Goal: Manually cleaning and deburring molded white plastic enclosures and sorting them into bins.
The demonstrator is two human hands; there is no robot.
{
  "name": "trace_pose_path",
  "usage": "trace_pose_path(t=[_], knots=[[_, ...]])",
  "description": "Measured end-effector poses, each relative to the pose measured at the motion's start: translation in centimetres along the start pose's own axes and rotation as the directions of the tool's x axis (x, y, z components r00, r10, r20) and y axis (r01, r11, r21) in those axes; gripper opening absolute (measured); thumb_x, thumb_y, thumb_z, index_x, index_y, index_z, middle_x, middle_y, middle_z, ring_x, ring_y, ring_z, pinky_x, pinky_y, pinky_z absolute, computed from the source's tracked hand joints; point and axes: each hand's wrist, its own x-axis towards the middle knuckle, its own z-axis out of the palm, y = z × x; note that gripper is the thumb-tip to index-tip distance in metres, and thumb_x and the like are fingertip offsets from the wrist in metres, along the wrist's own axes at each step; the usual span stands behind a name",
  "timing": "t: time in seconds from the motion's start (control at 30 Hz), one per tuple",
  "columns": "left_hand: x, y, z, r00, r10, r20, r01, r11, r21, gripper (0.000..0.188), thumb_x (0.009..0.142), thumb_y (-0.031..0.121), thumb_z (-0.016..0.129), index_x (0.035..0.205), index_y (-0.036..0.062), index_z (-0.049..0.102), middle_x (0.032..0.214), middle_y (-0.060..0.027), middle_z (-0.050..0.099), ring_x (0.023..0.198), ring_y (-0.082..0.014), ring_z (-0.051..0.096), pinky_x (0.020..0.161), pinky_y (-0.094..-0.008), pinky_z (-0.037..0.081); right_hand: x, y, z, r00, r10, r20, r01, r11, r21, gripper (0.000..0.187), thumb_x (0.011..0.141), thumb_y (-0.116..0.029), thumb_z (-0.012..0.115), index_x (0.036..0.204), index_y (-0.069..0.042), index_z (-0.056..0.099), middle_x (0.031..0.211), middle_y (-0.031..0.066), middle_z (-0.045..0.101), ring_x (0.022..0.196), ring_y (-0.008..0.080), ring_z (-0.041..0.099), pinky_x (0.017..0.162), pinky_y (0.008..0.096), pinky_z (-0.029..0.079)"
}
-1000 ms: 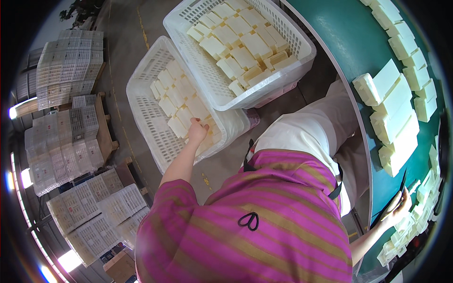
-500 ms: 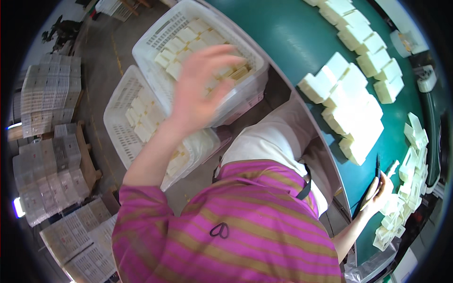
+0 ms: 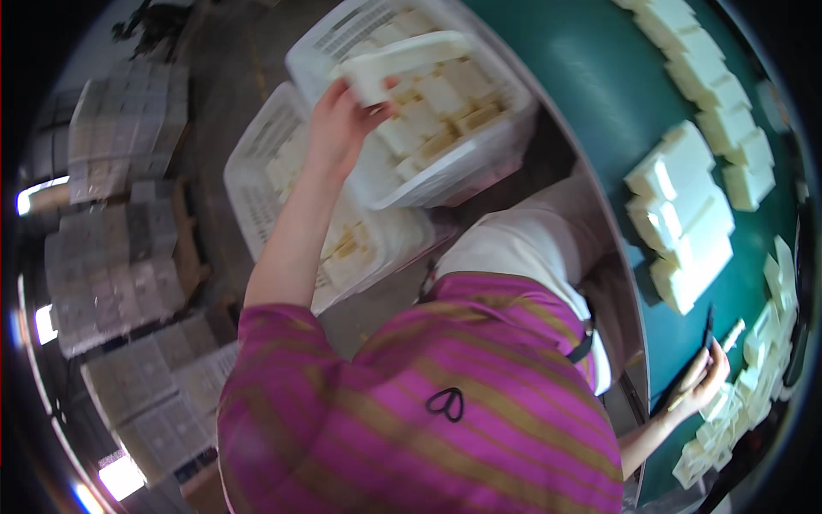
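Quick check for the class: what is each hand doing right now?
Left hand: closed on a pale box-like piece, over the crate.
Right hand: closed around a slim dark tool.

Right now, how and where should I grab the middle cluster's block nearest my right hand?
Probably grip that cream block by its end facing the green table's edge, coming from there: that end is exposed, while neighbouring blocks crowd its side away from your right hand.

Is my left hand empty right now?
No, the left hand holds a pale, elongated piece above a white basket.
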Motion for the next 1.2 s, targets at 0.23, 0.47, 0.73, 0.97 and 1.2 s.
trace_pose_path(t=[0.23, 0.47, 0.73, 0.97, 1.2], knots=[[-21.2, -8.8, -26.0, 0.763, -0.46, -0.454, 0.368, 0.887, -0.28, 0.035, 0.092, 0.005, 0.048, 0.126, 0.0015, 0.045, 0.12, -0.0142, 0.057, 0.096, -0.0172, 0.06, 0.085, -0.03, 0.052, 0.5, 1.7, 0.5, 0.998, -0.051, 0.044, 0.053, 0.998, -0.044, 0.025, 0.095, -0.019, 0.054, 0.114, -0.005, 0.062, 0.106, 0.0084, 0.056, 0.095, 0.0178, 0.055, 0.086, 0.0303, 0.042], [-27.7, -17.4, -35.2, 0.445, -0.708, -0.548, 0.637, 0.68, -0.362, 0.031, 0.089, -0.002, 0.047, 0.12, -0.0007, 0.047, 0.113, -0.0122, 0.059, 0.089, -0.0172, 0.059, 0.085, -0.0317, 0.052, 0.2, 1.8, 0.8, 0.995, -0.095, 0.035, 0.099, 0.981, -0.168, 0.025, 0.094, -0.02, 0.055, 0.113, -0.005, 0.062, 0.104, 0.0092, 0.059, 0.095, 0.0185, 0.056, 0.087, 0.0311, 0.043], [-27.3, -21.6, -37.2, 0.381, -0.759, -0.528, 0.677, 0.617, -0.4, 0.032, 0.087, -0.005, 0.05, 0.117, 0.0067, 0.051, 0.107, -0.0077, 0.059, 0.091, -0.0207, 0.06, 0.087, -0.0354, 0.052, 0.3, 2.4, 0.5, 0.995, -0.099, 0.033, 0.103, 0.976, -0.192, 0.026, 0.094, -0.022, 0.055, 0.113, -0.005, 0.062, 0.101, 0.0089, 0.061, 0.087, 0.0188, 0.055, 0.081, 0.0304, 0.044], [-26.0, -23.7, -37.3, 0.295, -0.605, -0.739, 0.912, 0.41, 0.029, 0.031, 0.085, 0.0, 0.054, 0.115, 0.0071, 0.054, 0.107, -0.0081, 0.06, 0.091, -0.0195, 0.06, 0.083, -0.0347, 0.051, 0.4, 2.1, 0.5, 0.997, -0.081, 0.016, 0.083, 0.975, -0.206, 0.027, 0.094, -0.023, 0.055, 0.112, -0.005, 0.062, 0.101, 0.0091, 0.061, 0.09, 0.0198, 0.056, 0.082, 0.0311, 0.044], [-24.2, -21.3, -34.2, 0.308, -0.701, -0.643, 0.911, 0.411, -0.013, 0.037, 0.082, 0.023, 0.063, 0.115, 0.0065, 0.055, 0.101, -0.0078, 0.061, 0.085, -0.0186, 0.06, 0.075, -0.0373, 0.051, 0.2, 2.3, 0.4, 0.994, -0.105, 0.024, 0.107, 0.966, -0.233, 0.027, 0.094, -0.023, 0.056, 0.111, -0.004, 0.062, 0.1, 0.009, 0.061, 0.09, 0.019, 0.057, 0.082, 0.0307, 0.044]])
